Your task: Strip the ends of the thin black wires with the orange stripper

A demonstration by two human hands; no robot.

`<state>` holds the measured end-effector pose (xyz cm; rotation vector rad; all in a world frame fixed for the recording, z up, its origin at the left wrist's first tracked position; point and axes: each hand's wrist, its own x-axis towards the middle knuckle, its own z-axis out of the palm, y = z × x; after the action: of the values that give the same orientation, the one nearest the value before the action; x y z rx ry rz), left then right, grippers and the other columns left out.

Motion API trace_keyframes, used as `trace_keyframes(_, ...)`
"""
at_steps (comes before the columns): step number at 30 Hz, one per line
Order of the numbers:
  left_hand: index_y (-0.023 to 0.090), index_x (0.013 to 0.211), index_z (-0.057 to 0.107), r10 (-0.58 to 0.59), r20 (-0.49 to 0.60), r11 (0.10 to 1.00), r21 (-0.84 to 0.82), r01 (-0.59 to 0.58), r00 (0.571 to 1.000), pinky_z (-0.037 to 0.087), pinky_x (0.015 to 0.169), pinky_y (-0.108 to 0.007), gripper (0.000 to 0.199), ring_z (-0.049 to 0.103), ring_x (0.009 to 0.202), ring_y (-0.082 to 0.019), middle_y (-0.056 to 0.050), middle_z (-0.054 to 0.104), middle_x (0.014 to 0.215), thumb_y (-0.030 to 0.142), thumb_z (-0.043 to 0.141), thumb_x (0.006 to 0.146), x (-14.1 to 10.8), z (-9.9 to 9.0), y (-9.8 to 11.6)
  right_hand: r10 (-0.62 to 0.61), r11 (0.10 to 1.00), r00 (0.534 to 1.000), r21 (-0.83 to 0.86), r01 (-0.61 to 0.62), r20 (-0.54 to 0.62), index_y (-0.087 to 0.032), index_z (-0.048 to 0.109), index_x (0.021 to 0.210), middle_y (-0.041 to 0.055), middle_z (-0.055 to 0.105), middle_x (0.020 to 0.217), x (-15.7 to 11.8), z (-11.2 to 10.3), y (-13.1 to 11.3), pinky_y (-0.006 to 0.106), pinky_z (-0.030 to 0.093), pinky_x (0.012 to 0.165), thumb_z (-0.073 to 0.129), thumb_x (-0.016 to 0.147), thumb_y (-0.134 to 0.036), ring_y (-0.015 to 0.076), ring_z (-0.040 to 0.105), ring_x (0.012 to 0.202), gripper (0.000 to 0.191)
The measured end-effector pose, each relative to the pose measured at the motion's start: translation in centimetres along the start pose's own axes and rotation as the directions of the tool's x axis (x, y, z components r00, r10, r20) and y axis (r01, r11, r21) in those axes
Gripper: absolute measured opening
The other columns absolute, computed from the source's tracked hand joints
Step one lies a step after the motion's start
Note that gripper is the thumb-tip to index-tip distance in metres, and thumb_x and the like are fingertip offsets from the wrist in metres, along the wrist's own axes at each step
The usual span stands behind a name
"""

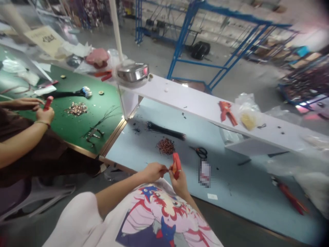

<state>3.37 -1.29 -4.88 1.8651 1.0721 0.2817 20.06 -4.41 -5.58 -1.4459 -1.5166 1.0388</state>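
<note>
At a pale blue worktable point(138, 151), gripping a red tool point(176, 160) in the closed right hand point(181, 183), apparently for firm control, beside the left hand point(153, 171), with fingertips bunched and any contents too small to tell; beyond, coppery pieces point(166, 146) and dark strands point(167, 130), seemingly for easy reach.

A white label point(212, 196) lies near the front edge of the blue table point(246, 185), red-handled pliers point(291, 198) toward its right end, and a blue rack point(203, 64) stands beyond its far edge.
</note>
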Motion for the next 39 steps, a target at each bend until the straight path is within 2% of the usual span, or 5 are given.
trace_keyframes(4,0.016,0.094,0.068,0.015,-0.205,0.994,-0.100,-0.036,0.979,0.047,0.076,-0.024,0.029,0.062,0.078,-0.014,-0.005,0.069,0.083,0.021,0.042,0.083,-0.1,0.4,-0.7,-0.010,0.999,0.991,0.043,0.016,-0.131,-0.023,0.054,0.087,0.0038,0.056,0.077,0.6,1.0,0.9,0.037,0.046,0.071,0.056,0.080,-0.037,0.0213,0.054,0.072,0.015)
trace_keyframes(7,0.020,0.093,0.069,-0.020,-0.246,0.979,-0.202,-0.032,0.969,0.050,0.071,-0.025,0.032,0.061,0.068,-0.014,-0.004,0.068,0.079,0.030,0.041,0.084,0.1,0.6,-1.1,0.003,0.988,0.985,0.154,0.024,-0.172,-0.024,0.053,0.086,0.0034,0.055,0.076,1.2,1.3,1.2,0.036,0.047,0.068,0.058,0.078,-0.041,0.0205,0.053,0.068,0.019)
trace_keyframes(16,0.028,0.086,0.075,-0.012,-0.250,0.952,-0.299,-0.066,0.968,0.054,0.080,-0.033,0.045,0.068,0.080,-0.023,-0.003,0.074,0.081,0.064,0.053,0.072,1.8,0.5,-2.2,-0.055,0.962,0.959,0.242,0.126,-0.278,-0.026,0.050,0.085,-0.0005,0.050,0.071,1.4,1.7,0.4,0.031,0.047,0.061,0.059,0.074,-0.031,0.0168,0.051,0.062,0.015)
trace_keyframes(27,0.029,0.077,0.076,0.040,-0.239,0.954,-0.281,-0.109,0.970,0.055,0.073,-0.032,0.050,0.069,0.074,-0.025,-0.005,0.074,0.078,0.072,0.054,0.067,2.8,1.4,-2.6,-0.142,0.968,0.926,0.146,0.204,-0.350,-0.028,0.048,0.083,-0.0022,0.050,0.070,0.6,1.9,0.1,0.027,0.044,0.055,0.055,0.069,-0.019,0.0159,0.050,0.059,0.019)
trace_keyframes(39,0.022,0.074,0.076,0.116,-0.310,0.964,-0.193,-0.182,0.944,0.054,0.070,-0.025,0.060,0.067,0.067,-0.020,-0.006,0.073,0.074,0.076,0.050,0.068,2.0,0.6,-2.3,-0.300,0.954,0.918,-0.057,0.295,-0.261,-0.020,0.046,0.080,-0.0008,0.050,0.071,0.2,1.4,-1.5,0.023,0.036,0.057,0.053,0.067,-0.017,0.0123,0.044,0.060,0.015)
